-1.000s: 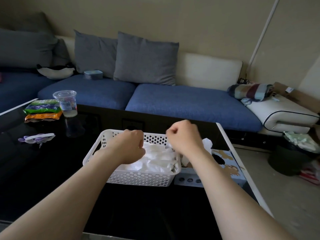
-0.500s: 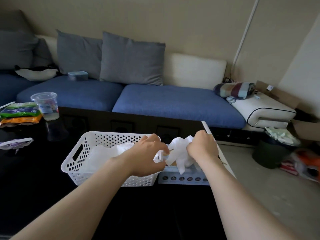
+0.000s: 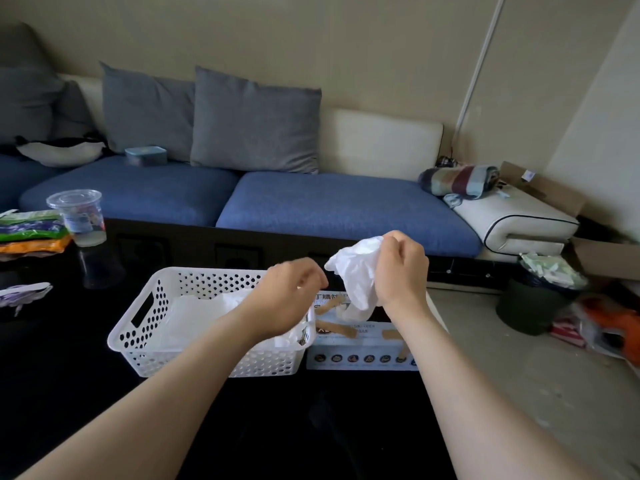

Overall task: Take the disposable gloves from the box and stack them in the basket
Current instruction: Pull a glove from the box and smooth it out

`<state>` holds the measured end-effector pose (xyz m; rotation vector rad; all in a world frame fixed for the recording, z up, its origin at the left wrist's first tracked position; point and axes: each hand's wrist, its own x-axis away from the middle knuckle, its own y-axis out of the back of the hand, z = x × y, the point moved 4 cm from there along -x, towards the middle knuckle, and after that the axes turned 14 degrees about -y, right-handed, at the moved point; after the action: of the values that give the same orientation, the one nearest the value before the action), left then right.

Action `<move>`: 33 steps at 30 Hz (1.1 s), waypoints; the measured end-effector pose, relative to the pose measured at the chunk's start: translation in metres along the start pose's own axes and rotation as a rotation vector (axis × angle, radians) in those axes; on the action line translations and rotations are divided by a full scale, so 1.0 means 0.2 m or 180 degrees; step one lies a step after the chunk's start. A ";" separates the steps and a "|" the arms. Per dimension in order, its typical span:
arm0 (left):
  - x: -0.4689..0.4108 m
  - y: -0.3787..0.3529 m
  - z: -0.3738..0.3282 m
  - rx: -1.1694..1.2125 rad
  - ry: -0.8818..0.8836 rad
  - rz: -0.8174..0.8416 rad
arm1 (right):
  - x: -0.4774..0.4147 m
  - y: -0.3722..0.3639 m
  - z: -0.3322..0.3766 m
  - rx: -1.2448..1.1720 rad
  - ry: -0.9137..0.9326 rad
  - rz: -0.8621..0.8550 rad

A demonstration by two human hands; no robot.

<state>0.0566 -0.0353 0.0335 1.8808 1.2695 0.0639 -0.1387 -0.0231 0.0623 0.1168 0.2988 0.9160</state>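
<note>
- The fingertips (image 3: 393, 241) of the right hand (image 3: 401, 275) were curled together, pinching the top of a white disposable glove (image 3: 356, 275), which hung crumpled below them
- The glove's lower end dangled just above the opening of the glove box (image 3: 360, 355); whether it touched the box could not be told
- The fingers (image 3: 310, 271) of the left hand (image 3: 287, 299) were loosely curled, close beside the glove's left edge; whether they pinched it could not be told
- That hand hovered over the right end of the white perforated basket (image 3: 131, 344), in which a stack of white gloves (image 3: 197, 317) lay
- The box stood right against the basket's right side, both on the glossy black table (image 3: 62, 393)
- A clear plastic cup (image 3: 79, 216) stood at the table's far left, just beside some snack packets (image 3: 31, 233)
- A blue sofa (image 3: 329, 209) with grey cushions (image 3: 252, 123) ran along the wall behind the table
</note>
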 end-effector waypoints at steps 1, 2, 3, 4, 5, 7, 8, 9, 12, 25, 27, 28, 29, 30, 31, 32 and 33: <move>0.00 0.02 -0.01 0.0368 0.0177 -0.0229 | 0.00 -0.01 0.00 -0.0120 0.0019 0.0108; 0.00 0.04 -0.01 0.0745 0.0356 -0.0375 | 0.00 -0.02 0.01 -0.0163 0.0046 0.0231; 0.01 0.05 -0.01 0.1083 0.0519 -0.0432 | 0.01 -0.03 0.02 -0.0158 0.0098 0.0385; 0.01 0.04 -0.01 0.1346 0.0674 -0.0419 | 0.02 -0.05 0.02 -0.0117 0.0157 0.0559; 0.02 0.04 -0.01 0.1566 0.0806 -0.0396 | 0.03 -0.07 0.03 -0.0062 0.0217 0.0745; 0.03 0.03 -0.01 0.1972 0.1014 -0.0361 | 0.06 -0.11 0.04 0.0067 0.0333 0.1118; 0.03 0.02 -0.01 0.2123 0.1063 -0.0327 | 0.08 -0.13 0.05 0.0112 0.0388 0.1284; 0.02 0.02 -0.01 0.2250 0.1077 -0.0303 | 0.09 -0.15 0.05 0.0145 0.0441 0.1416; 0.02 0.03 0.02 0.2560 0.1170 -0.0384 | 0.13 -0.19 0.07 0.0282 0.0550 0.1695; 0.07 0.22 0.07 0.2458 0.0613 -0.1434 | 0.14 -0.21 -0.01 0.1069 -0.0399 0.2102; 0.07 0.23 0.07 0.2468 0.0640 -0.1416 | 0.15 -0.20 0.01 0.0814 -0.0375 0.2156; 0.08 0.24 0.07 0.2434 0.0635 -0.1368 | 0.16 -0.20 0.02 0.0694 -0.0331 0.2189; 0.08 0.24 0.06 0.2393 0.0637 -0.1301 | 0.17 -0.19 0.03 0.0570 -0.0299 0.2212; 0.09 0.24 0.06 0.2367 0.0661 -0.1234 | 0.17 -0.19 0.04 0.0435 -0.0287 0.2232; 0.09 0.25 0.05 0.2357 0.0689 -0.1172 | 0.18 -0.19 0.05 0.0305 -0.0315 0.2256; 0.09 0.25 0.05 0.2356 0.0713 -0.1112 | 0.18 -0.19 0.06 0.0190 -0.0351 0.2292; 0.10 0.25 0.05 0.2354 0.0733 -0.1054 | 0.19 -0.19 0.06 0.0102 -0.0392 0.2323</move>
<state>0.1068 -0.0324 0.0530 2.2739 1.9327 -0.4307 -0.0847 -0.0158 0.0578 0.3236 0.1517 1.6197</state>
